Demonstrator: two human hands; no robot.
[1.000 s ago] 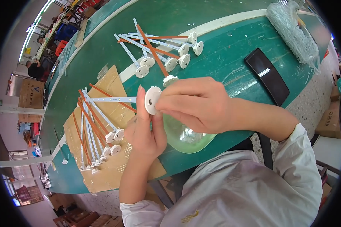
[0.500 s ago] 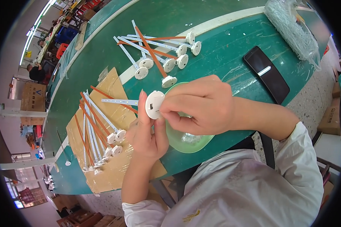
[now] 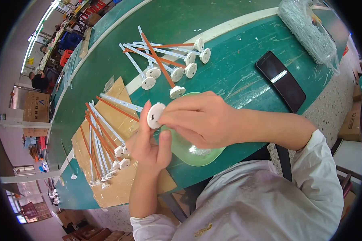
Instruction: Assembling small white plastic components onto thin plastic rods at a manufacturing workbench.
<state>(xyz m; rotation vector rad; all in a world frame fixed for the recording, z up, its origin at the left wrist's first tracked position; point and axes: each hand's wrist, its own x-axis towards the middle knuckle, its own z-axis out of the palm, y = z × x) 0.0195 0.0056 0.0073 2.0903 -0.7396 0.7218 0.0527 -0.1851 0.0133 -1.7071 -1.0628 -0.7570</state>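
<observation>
My left hand (image 3: 151, 150) is closed around the cap end of an LED light strip (image 3: 122, 103), whose free end points to the far left. Its round white end cap (image 3: 155, 115) faces me, with a small dark slot in the middle. The fingers of my right hand (image 3: 207, 120) are pinched together against the right side of the cap. Whatever sits between those fingertips is hidden. Below my right hand a light green bowl (image 3: 203, 160) is partly covered, with something clear and shiny inside.
More capped strips (image 3: 173, 60) lie crossed at the far middle. Others rest on a cardboard sheet (image 3: 82, 148) at left. On the green table (image 3: 237, 68) are a black phone (image 3: 280, 81) and, at far right, a plastic bag of clear strands (image 3: 307, 34). A person (image 3: 39, 80) sits at far left.
Both hands have shifted slightly left with the LED light strip. Its free end has swung up and the cap has turned a little. The right fingertips stay at the cap.
</observation>
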